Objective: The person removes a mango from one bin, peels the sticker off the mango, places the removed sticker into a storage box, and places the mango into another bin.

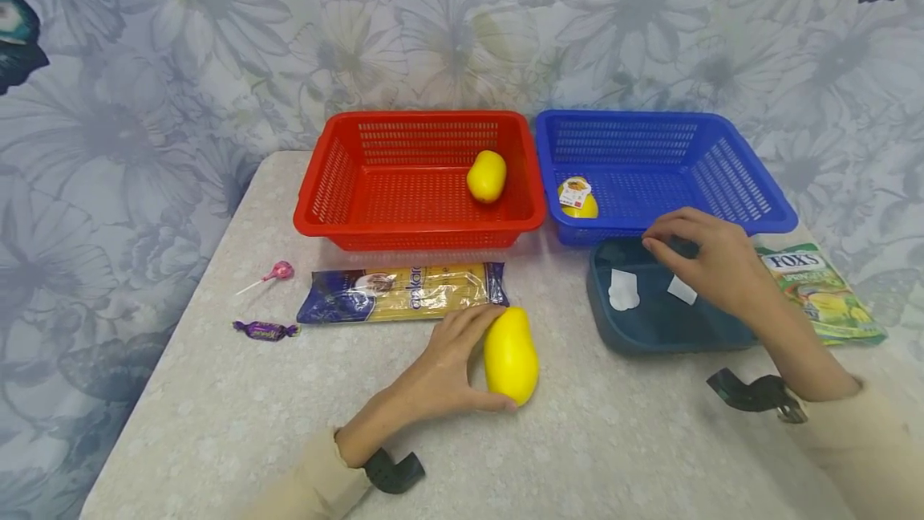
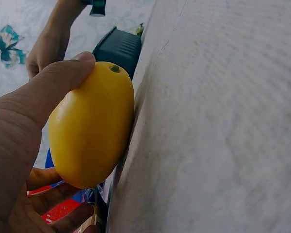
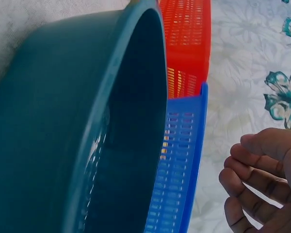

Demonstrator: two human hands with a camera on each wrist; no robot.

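My left hand grips a smooth yellow mango-shaped fruit that lies on the table near the front middle. In the left wrist view the thumb lies along the top of the fruit and the fingers curl beneath it. My right hand hovers over the far part of a dark teal tray, with the fingers loosely bent and nothing in them. The right wrist view shows those bent fingers empty beside the tray wall.
A red basket holds a second yellow fruit. The blue basket holds a labelled yellow item. A spaghetti pack, a pink lollipop, a purple candy and a Fox's bag lie on the table.
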